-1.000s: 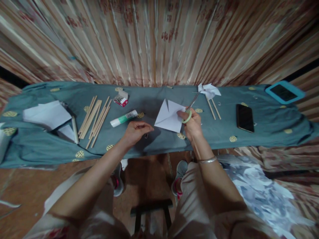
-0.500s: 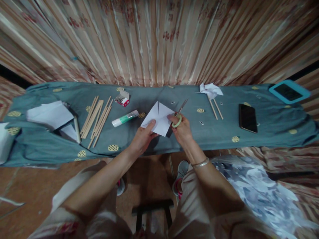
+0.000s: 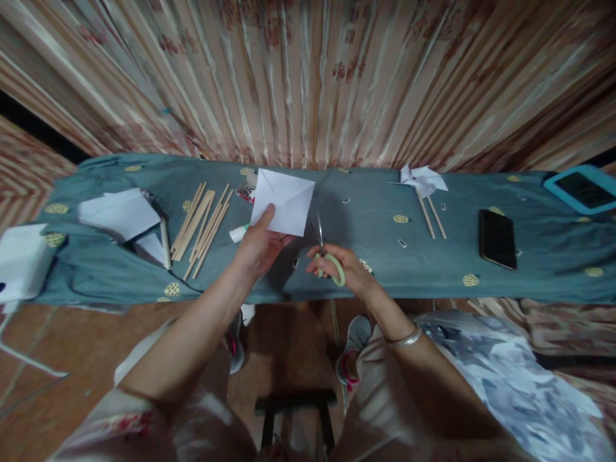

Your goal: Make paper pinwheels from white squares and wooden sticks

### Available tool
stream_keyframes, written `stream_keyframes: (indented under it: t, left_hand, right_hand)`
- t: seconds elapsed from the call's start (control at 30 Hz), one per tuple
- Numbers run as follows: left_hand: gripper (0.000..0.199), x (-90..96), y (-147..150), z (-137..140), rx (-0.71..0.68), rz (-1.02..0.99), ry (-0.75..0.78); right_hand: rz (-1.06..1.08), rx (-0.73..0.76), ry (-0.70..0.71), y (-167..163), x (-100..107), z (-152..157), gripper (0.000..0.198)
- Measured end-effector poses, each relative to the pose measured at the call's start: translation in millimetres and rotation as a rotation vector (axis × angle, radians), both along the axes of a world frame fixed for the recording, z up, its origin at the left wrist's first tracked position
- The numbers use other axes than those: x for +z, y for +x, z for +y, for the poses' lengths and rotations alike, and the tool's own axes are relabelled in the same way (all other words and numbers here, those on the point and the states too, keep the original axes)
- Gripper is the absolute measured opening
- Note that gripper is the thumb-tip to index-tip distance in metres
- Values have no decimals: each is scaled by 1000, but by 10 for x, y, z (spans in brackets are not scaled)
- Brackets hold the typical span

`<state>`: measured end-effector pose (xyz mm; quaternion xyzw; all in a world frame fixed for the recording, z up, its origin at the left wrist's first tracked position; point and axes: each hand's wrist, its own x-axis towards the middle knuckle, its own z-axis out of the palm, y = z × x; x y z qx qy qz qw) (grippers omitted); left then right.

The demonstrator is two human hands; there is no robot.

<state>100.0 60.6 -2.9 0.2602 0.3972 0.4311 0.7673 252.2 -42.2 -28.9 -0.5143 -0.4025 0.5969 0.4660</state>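
Note:
A square sheet of white paper (image 3: pixel 287 204) is pinched in my left hand (image 3: pixel 260 245), thumb on top and fingers beneath. A cut line or crease runs inward from its upper left corner. My right hand (image 3: pixel 344 264) grips scissors (image 3: pixel 335 269) by their pale green handles, with the blades pointing up and away beside the paper's right edge, apart from it. Behind my left hand, a glue stick (image 3: pixel 237 233) and a small box of metal pins (image 3: pixel 247 188) are partly covered by the sheet.
Wooden sticks (image 3: pixel 199 228) and folded white paper (image 3: pixel 119 215) lie on the left of the cloth-covered table (image 3: pixel 385 279). To the right are a paper pinwheel (image 3: pixel 423 179) with two sticks, a phone (image 3: pixel 497 238) and a blue-framed tablet (image 3: pixel 583 188). A stool (image 3: pixel 296 401) stands below.
The paper has moved up and left and turned in my left hand, now overlapping the pin box and glue stick. My right hand has drawn the scissors down, away from the sheet. The view has shifted slightly.

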Motion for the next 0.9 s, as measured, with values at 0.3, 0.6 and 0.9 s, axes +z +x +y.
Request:
stream_keyframes:
  t: [0.3, 0.6, 0.9]
  left_hand:
    - [25, -43, -32, -15, -100, 53, 17]
    - [20, -94, -4, -22, -66, 30, 32]
    - [17, -75, -4, -30, -62, 39, 14]
  right_hand:
    - [-8, 115, -44, -47, 0, -20, 35]
    - [-11, 99, -45, -57, -7, -10, 34]
    - [-4, 85, -68, -66, -23, -5, 32]
